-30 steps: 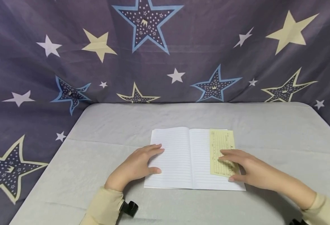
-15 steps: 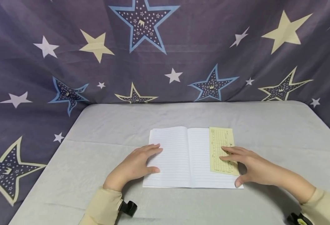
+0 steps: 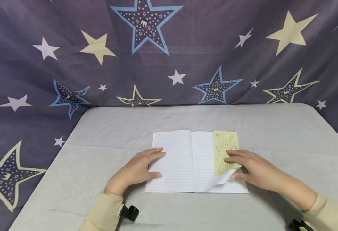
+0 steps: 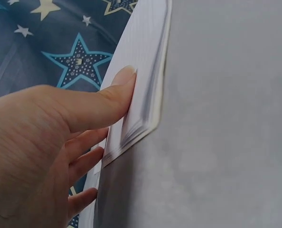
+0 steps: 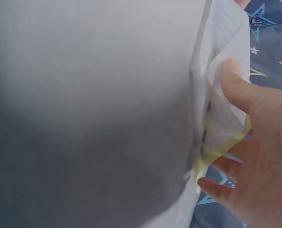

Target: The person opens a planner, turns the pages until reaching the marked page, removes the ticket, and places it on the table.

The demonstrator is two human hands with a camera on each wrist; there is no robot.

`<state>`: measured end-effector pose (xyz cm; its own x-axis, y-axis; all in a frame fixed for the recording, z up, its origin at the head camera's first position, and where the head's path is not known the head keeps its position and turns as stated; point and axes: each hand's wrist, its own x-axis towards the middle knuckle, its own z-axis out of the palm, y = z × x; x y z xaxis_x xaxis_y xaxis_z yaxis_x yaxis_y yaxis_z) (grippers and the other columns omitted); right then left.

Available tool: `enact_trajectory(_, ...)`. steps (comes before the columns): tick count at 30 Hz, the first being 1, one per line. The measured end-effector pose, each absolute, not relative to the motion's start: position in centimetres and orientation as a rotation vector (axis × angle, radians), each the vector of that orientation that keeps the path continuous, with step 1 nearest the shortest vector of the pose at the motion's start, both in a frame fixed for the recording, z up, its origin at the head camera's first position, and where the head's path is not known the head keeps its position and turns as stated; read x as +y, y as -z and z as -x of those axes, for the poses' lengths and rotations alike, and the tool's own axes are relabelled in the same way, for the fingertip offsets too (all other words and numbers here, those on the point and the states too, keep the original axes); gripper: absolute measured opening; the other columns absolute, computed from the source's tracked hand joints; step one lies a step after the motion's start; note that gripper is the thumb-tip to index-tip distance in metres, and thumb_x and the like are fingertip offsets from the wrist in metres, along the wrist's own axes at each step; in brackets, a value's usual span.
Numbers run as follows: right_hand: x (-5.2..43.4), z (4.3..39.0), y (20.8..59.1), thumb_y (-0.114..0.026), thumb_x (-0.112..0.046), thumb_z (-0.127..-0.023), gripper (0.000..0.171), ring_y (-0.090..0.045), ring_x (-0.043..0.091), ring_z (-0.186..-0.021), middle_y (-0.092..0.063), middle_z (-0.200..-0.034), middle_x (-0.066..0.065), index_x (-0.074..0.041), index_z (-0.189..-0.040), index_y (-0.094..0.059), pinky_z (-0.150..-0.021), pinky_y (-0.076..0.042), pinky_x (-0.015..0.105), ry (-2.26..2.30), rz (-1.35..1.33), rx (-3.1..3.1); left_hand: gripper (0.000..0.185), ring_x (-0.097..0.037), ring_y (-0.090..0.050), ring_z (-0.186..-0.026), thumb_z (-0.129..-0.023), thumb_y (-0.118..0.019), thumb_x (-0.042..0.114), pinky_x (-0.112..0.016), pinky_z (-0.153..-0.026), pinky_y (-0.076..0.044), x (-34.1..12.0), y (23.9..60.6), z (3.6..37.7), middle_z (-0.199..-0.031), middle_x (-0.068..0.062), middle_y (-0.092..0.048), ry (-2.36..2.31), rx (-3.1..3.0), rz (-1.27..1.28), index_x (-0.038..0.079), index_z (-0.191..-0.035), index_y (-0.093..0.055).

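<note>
An open lined notebook [image 3: 183,160] lies on the grey table [image 3: 105,128]. A yellow printed slip [image 3: 225,146] rests on its right page. My left hand [image 3: 141,166] lies flat on the left page, fingers straight, thumb along the page edge [image 4: 126,78]. My right hand [image 3: 245,168] pinches the lower right corner of the right page together with the yellow slip [image 5: 217,152], thumb under the lifted paper [image 5: 231,71] and fingers on top. That corner curls up off the notebook [image 5: 226,123].
A dark star-patterned cloth [image 3: 169,51] hangs behind the table and drapes down its left side. Black wrist camera mounts [image 3: 129,212] show at both cream sleeves. The grey table top spreads wide around the notebook.
My right thumb has slipped under the right page's lower corner, and the page with the yellow slip has lifted and curled. The left hand has stayed in place.
</note>
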<state>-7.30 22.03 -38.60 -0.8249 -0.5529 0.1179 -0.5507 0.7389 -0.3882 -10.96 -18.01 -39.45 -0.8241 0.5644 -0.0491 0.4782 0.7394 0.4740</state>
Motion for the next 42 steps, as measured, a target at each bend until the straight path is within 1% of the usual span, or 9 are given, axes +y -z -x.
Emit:
enact_trajectory(7,21.3,7.0,37.4,-0.083,-0.040,-0.076,0.093,-0.033,0.047,-0.138,-0.034,-0.154,0.025,0.001,-0.147,-0.040,-0.107,-0.031,0.065,0.754,0.744,3.045,0.073,-0.034,-0.035,-0.142,-0.081,-0.082,0.030,-0.057,-0.115,-0.025,-18.2,39.5,11.0,-0.154,-0.009,-0.041,-0.698,2.718,-0.825,0.010,-0.144,-0.052)
enact_trajectory(10,21.0,6.8,36.9,-0.083,-0.041,-0.077,0.102,-0.032,0.048,-0.138,-0.032,-0.154,0.027,0.002,-0.153,-0.029,-0.107,-0.030,0.065,0.822,0.686,3.046,0.073,-0.034,-0.035,-0.142,-0.081,-0.082,0.030,-0.057,-0.115,-0.024,-18.2,39.4,11.0,-0.154,-0.009,-0.041,-0.694,2.716,-0.824,0.010,-0.144,-0.052)
enact_trajectory(12,20.8,6.6,36.5,-0.080,-0.044,-0.079,0.104,-0.034,0.049,-0.136,-0.034,-0.153,0.028,0.001,-0.155,-0.024,-0.107,-0.031,0.064,0.847,0.646,3.017,0.073,-0.035,-0.035,-0.142,-0.081,-0.082,0.029,-0.057,-0.115,-0.024,-18.2,39.3,11.0,-0.154,-0.010,-0.041,-0.694,2.715,-0.824,0.009,-0.144,-0.052)
enact_trajectory(14,20.5,6.4,36.1,-0.077,-0.045,-0.082,0.101,-0.039,0.048,-0.134,-0.041,-0.149,0.027,0.001,-0.155,-0.025,-0.105,-0.033,0.064,0.877,0.614,2.968,0.073,-0.035,-0.035,-0.142,-0.081,-0.081,0.029,-0.058,-0.115,-0.024,-18.2,39.3,10.9,-0.154,-0.010,-0.041,-0.695,2.714,-0.826,0.009,-0.144,-0.051)
enact_trajectory(19,19.6,5.8,35.8,-0.073,-0.040,-0.087,0.082,-0.052,0.041,-0.126,-0.059,-0.136,0.016,-0.002,-0.151,-0.038,-0.099,-0.042,0.062,0.923,0.649,2.909,0.073,-0.035,-0.035,-0.142,-0.081,-0.081,0.028,-0.058,-0.115,-0.024,-18.2,39.2,10.9,-0.154,-0.010,-0.041,-0.699,2.713,-0.830,0.009,-0.144,-0.051)
enact_trajectory(23,19.1,5.4,35.7,-0.072,-0.042,-0.089,0.076,-0.053,0.036,-0.127,-0.057,-0.140,0.011,-0.009,-0.150,-0.042,-0.099,-0.043,0.059,0.932,0.672,2.912,0.073,-0.035,-0.034,-0.142,-0.081,-0.081,0.029,-0.058,-0.115,-0.024,-18.2,39.2,11.0,-0.154,-0.010,-0.040,-0.697,2.712,-0.824,0.009,-0.145,-0.051)
enact_trajectory(27,18.9,5.4,35.7,-0.071,-0.042,-0.089,0.072,-0.055,0.035,-0.125,-0.054,-0.143,0.011,-0.011,-0.149,-0.045,-0.099,-0.043,0.059,0.932,0.679,2.925,0.073,-0.034,-0.034,-0.142,-0.081,-0.081,0.029,-0.058,-0.115,-0.024,-18.2,39.3,11.0,-0.154,-0.010,-0.040,-0.693,2.711,-0.828,0.009,-0.145,-0.051)
enact_trajectory(34,19.2,5.3,36.0,-0.073,-0.038,-0.089,0.070,-0.058,0.035,-0.121,-0.057,-0.140,0.014,-0.007,-0.146,-0.047,-0.097,-0.046,0.057,0.903,0.697,2.956,0.072,-0.034,-0.035,-0.142,-0.081,-0.081,0.028,-0.058,-0.114,-0.025,-18.2,39.4,11.1,-0.154,-0.011,-0.041,-0.693,2.712,-0.846,0.008,-0.144,-0.051)
enact_trajectory(42,19.5,5.6,35.8,-0.067,-0.038,-0.094,0.064,-0.057,0.040,-0.121,-0.054,-0.142,0.016,-0.006,-0.145,-0.048,-0.095,-0.044,0.063,0.980,0.568,2.889,0.072,-0.035,-0.034,-0.142,-0.082,-0.081,0.029,-0.059,-0.114,-0.025,-18.2,39.4,11.1,-0.154,-0.012,-0.040,-0.695,2.709,-0.852,0.008,-0.144,-0.051)
